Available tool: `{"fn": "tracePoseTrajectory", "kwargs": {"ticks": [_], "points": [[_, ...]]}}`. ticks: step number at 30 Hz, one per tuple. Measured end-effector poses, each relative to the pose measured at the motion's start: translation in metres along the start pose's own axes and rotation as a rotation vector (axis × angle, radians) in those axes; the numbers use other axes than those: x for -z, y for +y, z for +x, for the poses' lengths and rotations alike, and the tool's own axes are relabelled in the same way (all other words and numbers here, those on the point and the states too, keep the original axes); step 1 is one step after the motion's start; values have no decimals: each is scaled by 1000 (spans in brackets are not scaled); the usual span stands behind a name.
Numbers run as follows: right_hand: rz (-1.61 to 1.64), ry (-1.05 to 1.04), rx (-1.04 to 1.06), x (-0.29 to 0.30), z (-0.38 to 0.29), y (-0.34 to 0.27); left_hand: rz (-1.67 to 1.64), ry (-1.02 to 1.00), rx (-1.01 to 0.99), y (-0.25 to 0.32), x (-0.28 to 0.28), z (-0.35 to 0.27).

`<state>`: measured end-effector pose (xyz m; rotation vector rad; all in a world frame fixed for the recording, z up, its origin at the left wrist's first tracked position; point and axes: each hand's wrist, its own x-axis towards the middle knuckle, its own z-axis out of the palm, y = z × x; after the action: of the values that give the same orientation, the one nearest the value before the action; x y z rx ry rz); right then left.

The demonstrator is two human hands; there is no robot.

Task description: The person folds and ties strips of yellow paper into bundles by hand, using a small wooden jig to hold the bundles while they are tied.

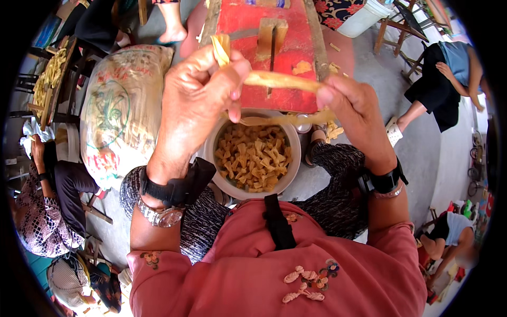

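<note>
Above a white basin point(295, 166), both of my hands are on a soft yellow strip point(283, 80) that stretches between them. My left hand point(198, 89) pinches it, with a folded end standing up between thumb and fingers. My right hand point(352, 107) grips the other side. A second, blurred length hangs lower between the hands; whether it belongs to the same strip I cannot tell. Many short knotted yellow pieces point(253, 158) lie in the basin, between my legs.
Beyond the basin is a red board point(241, 49) bearing a slotted wooden block point(273, 33). A stuffed plastic sack point(122, 107) stands left. Yellow strips fill a wooden rack point(49, 79). Loose pieces point(332, 130) lie right of the basin. Several people sit around, one at right point(435, 83).
</note>
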<state>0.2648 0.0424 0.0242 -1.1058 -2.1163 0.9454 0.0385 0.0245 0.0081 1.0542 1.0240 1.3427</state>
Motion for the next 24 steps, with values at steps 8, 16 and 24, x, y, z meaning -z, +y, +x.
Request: {"fn": "tracePoseTrajectory", "kwargs": {"ticks": [8,16,24], "points": [[-328,208,87,-10,34,32,563,88,-184,-23,-2,42],[108,2,-109,-1,-9,22,587,-204,15,-15,7,3],[538,37,62,-5,-42,-12,377,-633,414,-45,-2,-36]]}}
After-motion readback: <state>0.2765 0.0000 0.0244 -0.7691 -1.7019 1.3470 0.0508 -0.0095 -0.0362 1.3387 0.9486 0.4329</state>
